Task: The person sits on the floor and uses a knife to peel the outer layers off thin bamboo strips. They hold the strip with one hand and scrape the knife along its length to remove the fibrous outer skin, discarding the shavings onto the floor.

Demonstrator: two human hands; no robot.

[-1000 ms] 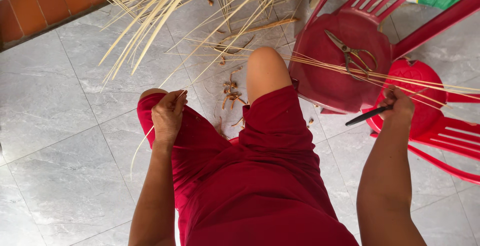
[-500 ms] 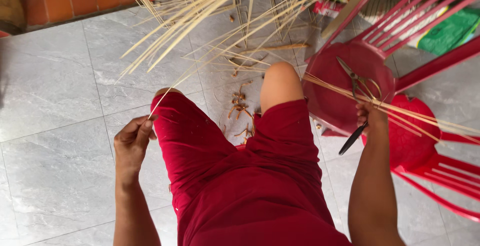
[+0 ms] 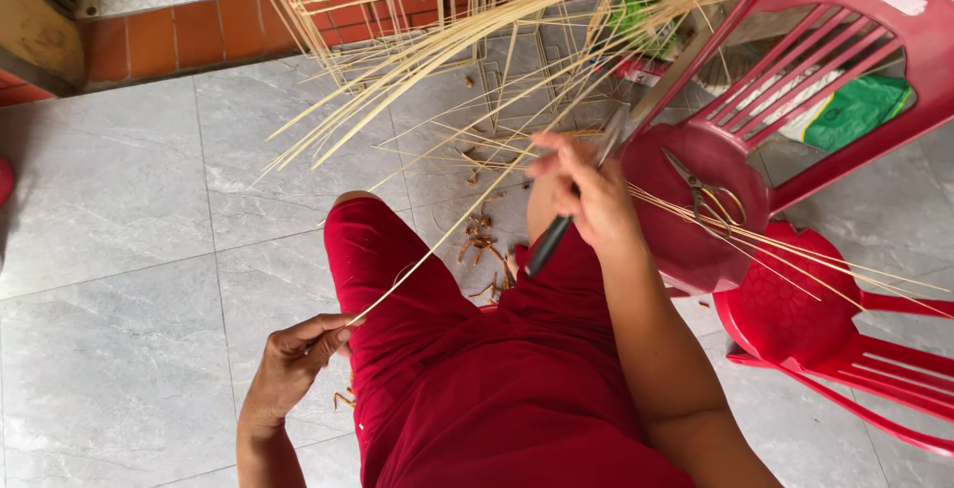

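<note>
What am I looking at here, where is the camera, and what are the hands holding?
The single view comes from a camera on a person's head, looking down at their own lap in red cloth. The left hand pinches the end of a long thin pale cane strip. The right hand grips a dark-handled knife against that strip. More pale strips fan across the grey tiled floor. Metal scissors lie on a red plastic chair.

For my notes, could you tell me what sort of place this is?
Probably a home craft spot: grey tiled floor, long pale split cane strips heaped about, red plastic chair holding metal scissors.
</note>
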